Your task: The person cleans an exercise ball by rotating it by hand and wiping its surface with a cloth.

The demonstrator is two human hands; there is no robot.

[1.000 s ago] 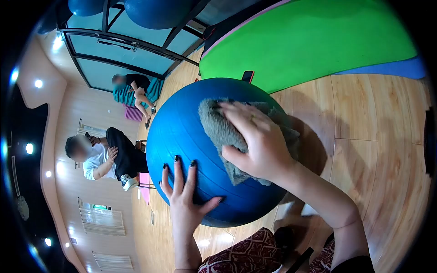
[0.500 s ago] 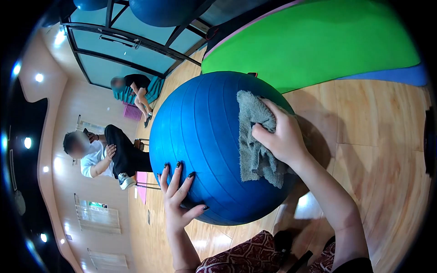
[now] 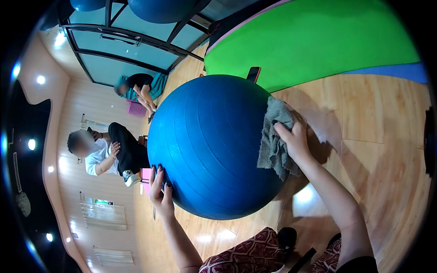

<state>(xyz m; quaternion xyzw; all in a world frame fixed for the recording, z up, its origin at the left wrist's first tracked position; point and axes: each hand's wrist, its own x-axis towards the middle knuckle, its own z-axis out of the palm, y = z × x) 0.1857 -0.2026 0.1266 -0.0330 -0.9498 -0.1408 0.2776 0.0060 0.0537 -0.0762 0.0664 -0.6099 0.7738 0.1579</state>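
Note:
A large blue exercise ball [image 3: 209,145] with ribbed rings fills the middle of the view. Against its right side, my right hand [image 3: 296,141] presses a grey-green towel [image 3: 274,136], with the thumb and fingers closed on the cloth. Part of the towel hangs in folds below the thumb. On the ball's lower left edge rests my left hand [image 3: 162,195], its fingers stretched out and dark-nailed, touching the surface without wrapping round it.
A green mat [image 3: 309,43] and a blue mat [image 3: 391,72] lie on the wooden floor [image 3: 364,104]. A phone [image 3: 253,74] sits by the green mat. Two people are seated at the left, one in a white shirt [image 3: 98,157]. More balls [image 3: 161,9] are on a rack.
My right hand and the towel have moved right, towards the ball's edge. My left hand has slid left to the ball's rim. The ball has turned somewhat, and the phone shows more.

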